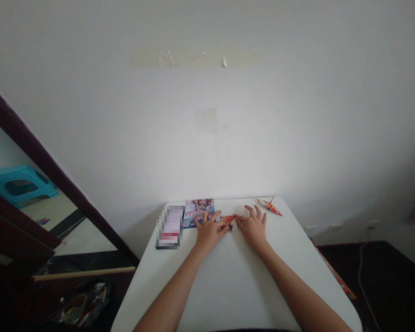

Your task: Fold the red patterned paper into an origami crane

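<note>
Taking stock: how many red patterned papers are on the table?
2: one paper between left hand and right hand; a pointed paper near the table's far right corner. Hands may hide more.

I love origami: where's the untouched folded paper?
In the head view, the folded paper lies at the far right corner of the table, past the right hand.
</note>
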Motion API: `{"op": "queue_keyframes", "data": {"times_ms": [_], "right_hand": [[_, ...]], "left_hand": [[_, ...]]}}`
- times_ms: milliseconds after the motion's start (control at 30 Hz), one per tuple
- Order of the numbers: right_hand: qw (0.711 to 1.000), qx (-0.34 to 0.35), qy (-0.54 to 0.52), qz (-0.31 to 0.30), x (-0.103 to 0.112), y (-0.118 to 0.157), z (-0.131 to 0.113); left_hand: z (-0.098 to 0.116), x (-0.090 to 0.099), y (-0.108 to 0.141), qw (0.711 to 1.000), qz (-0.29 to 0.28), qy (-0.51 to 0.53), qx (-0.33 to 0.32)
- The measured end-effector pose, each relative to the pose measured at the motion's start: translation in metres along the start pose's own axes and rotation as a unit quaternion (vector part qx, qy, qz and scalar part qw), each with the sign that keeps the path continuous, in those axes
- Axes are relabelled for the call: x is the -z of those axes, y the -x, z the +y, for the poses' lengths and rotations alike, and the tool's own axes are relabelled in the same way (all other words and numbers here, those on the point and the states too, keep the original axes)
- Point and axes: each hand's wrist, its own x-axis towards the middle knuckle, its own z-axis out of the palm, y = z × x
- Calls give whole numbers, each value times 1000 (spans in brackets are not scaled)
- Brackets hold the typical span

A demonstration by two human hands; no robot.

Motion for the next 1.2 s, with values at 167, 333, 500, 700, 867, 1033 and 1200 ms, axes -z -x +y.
{"op": "queue_keyframes", "data": {"times_ms": [167, 333, 500, 700, 867, 1033, 1200], "right_hand": [[1000, -3, -24, 8, -2, -1, 0], [1000, 7, -14, 22, -4, -3, -2], [999, 23, 1, 41, -2, -5, -5], [1000, 24, 0, 13, 1, -9, -3], [999, 30, -10, -11, 4, -10, 0], [998, 51, -20, -30, 3, -5, 4], [997, 76, -23, -7, 1, -2, 6]], "left_hand": [[-2, -1, -2, 1000, -7, -8, -10], [-1, 1, -3, 1000, -18, -8, -7], [1, 3, -2, 1000, -25, -9, -2], [0, 5, -3, 999, -34, -14, 2], [0, 6, -2, 999, -33, -17, 8], [2, 6, -2, 999, -30, -22, 9], [3, 7, -1, 999, -34, -9, 12]]}}
